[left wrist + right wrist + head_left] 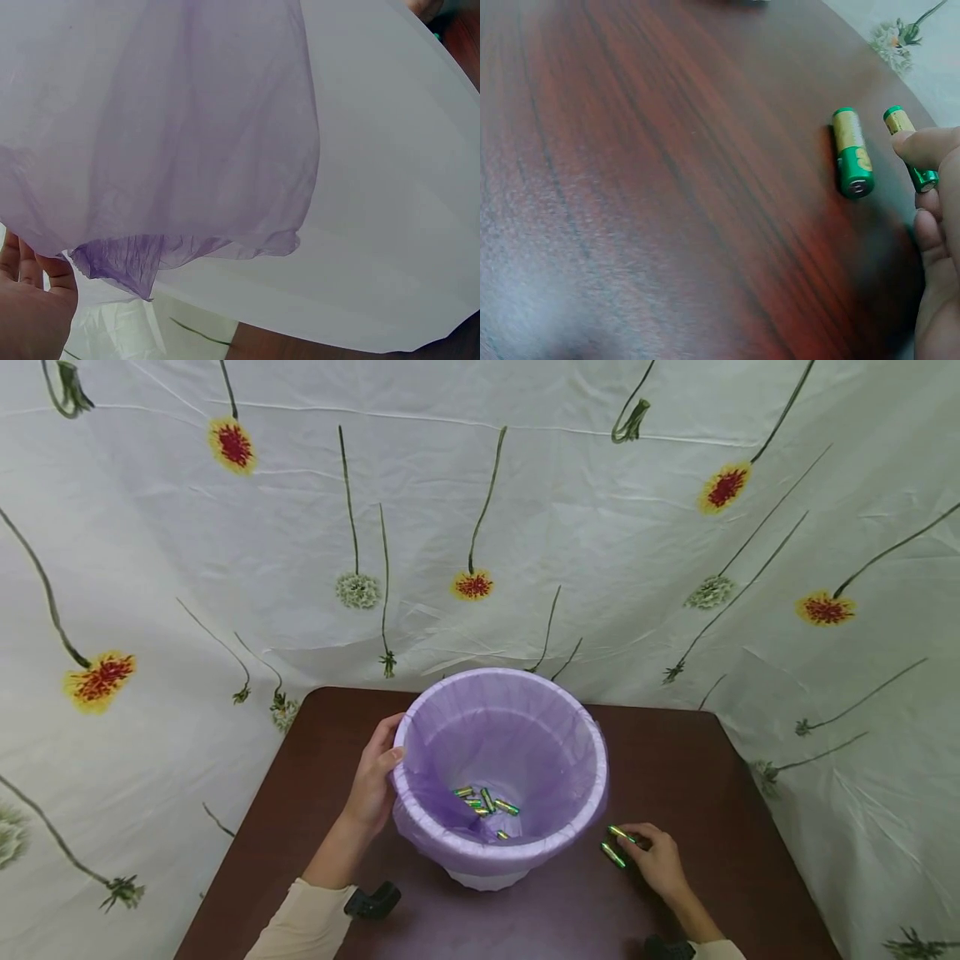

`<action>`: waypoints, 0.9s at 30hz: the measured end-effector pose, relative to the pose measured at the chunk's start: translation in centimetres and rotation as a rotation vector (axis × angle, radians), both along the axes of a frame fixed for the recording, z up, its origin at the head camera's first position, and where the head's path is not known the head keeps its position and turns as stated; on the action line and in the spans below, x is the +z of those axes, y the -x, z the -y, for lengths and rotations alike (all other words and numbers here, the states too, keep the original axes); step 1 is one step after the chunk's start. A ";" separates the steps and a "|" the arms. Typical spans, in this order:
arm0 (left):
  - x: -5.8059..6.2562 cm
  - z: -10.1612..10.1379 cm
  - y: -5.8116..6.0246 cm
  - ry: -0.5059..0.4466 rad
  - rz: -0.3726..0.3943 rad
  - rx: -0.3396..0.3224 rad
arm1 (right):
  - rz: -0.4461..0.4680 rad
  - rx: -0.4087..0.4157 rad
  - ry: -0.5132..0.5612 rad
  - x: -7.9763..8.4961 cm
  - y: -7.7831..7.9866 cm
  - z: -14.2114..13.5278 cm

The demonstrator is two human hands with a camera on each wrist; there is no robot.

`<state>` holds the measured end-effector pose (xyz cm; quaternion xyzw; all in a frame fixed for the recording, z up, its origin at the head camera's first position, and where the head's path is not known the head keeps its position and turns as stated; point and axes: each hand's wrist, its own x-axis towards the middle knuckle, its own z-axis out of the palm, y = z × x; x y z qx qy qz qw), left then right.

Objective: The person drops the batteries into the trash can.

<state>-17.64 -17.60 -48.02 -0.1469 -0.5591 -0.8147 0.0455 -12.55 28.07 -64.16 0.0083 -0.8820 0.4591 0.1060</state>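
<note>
A white bin [487, 882] lined with a thin purple bag [517, 727] stands on the table. My left hand [372, 777] grips its rim at the left, thumb over the edge; in the left wrist view the fingers [56, 277] are at the bag's loose hem. Several green and gold batteries [486, 802] lie inside on the bottom. To the right of the bin, my right hand [660, 860] pinches one battery [897, 120] between thumb and fingers. Another battery [853, 154] lies on the table just beside it.
The dark brown wooden table [675, 760] reaches back to a white cloth [420, 510] with printed flowers, which hangs behind and at both sides. A black wrist camera [372, 902] sits at the left cuff.
</note>
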 end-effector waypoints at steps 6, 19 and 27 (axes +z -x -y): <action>-0.1 -0.1 0.1 0.003 -0.005 -0.002 | 0.038 -0.003 0.080 1.3 0.2 -0.7; 0.0 0.0 0.1 -0.005 0.000 0.002 | 0.095 0.050 0.094 4.1 1.2 -1.6; 0.0 0.0 0.0 0.001 -0.001 0.010 | 0.081 0.114 0.116 6.1 2.0 -1.6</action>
